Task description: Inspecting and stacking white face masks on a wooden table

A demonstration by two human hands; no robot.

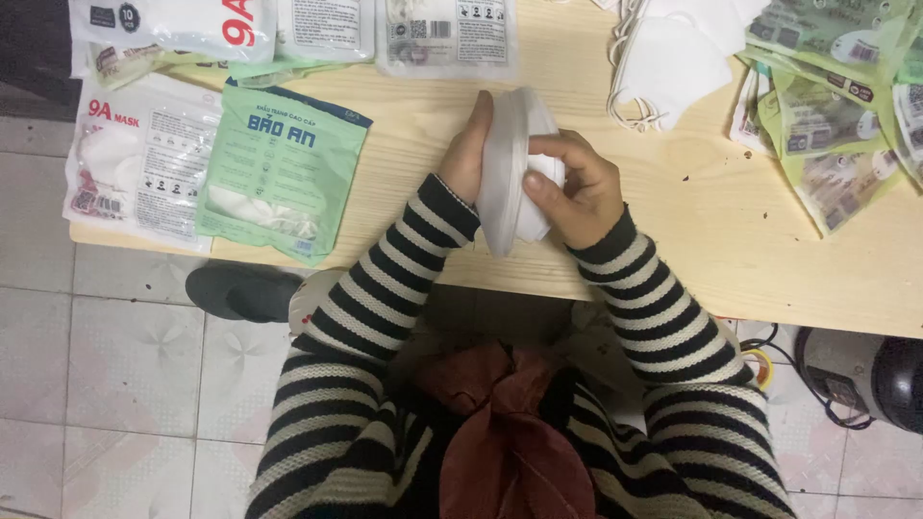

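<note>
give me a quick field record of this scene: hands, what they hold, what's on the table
left hand: flat against the left side of the stack of white masks
right hand: fingers curled round the stack's right side
stack: held on edge above the wooden table
table left: green pouch, clear mask packs
table right: loose white masks, pile of green pouches

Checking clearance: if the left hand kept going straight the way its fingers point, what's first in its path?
Probably the clear mask packet at the table's far edge; the left hand points up-frame over bare table, pressed against the mask stack.
</note>
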